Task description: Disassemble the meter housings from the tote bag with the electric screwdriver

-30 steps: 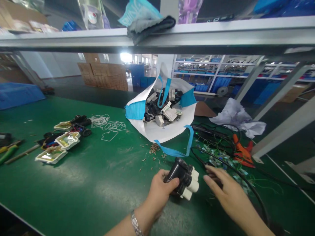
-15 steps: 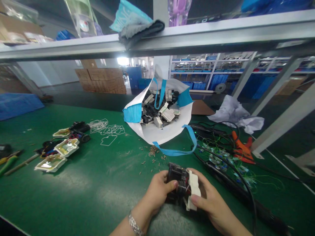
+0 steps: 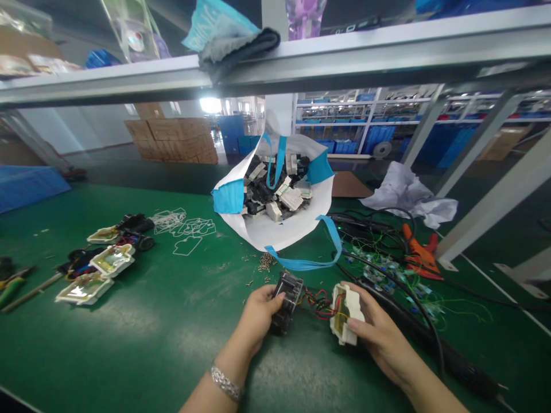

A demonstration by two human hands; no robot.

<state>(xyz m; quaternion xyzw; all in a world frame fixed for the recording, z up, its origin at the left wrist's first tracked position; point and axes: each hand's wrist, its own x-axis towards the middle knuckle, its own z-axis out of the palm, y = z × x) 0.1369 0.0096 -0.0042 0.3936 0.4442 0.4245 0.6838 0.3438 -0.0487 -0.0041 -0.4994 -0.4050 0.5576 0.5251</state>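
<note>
On the green table (image 3: 129, 344), the left hand (image 3: 258, 312) grips the black housing (image 3: 286, 293); the right hand (image 3: 374, 332) clasps the white cover (image 3: 344, 312), joined by red wires (image 3: 318, 301).

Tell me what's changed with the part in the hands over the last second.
The right hand, then off the part, took hold of its white cover. The hands drew apart: the left hand keeps the black body, the cover has come off to the right, and red and black wires now show between them. The bag and the trays lie as before.
</note>
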